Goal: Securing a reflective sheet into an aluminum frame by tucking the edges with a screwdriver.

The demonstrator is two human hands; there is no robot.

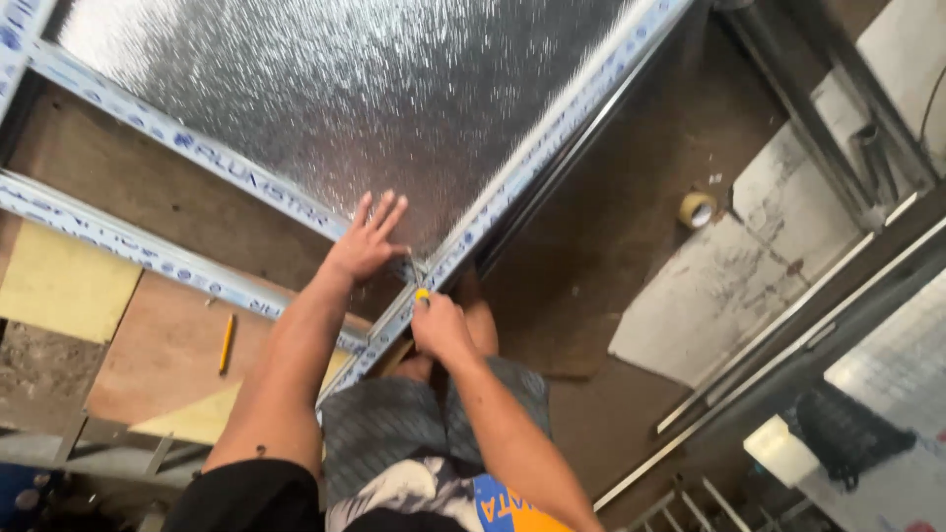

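Two hands, left hand (367, 244) flat on one textured panel (335, 89), right hand (440, 328) gripping one yellow tool (422, 294)

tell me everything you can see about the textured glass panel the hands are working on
The glass panel is a large sheet of patterned, silvery-grey frosted glass with a rippled surface that catches the light. It sits in a metal frame still wrapped in white protective film with blue print. It lies tilted across a wooden workbench. The left hand presses flat on its lower corner; the right hand grips a small yellow-tipped tool at the frame corner.
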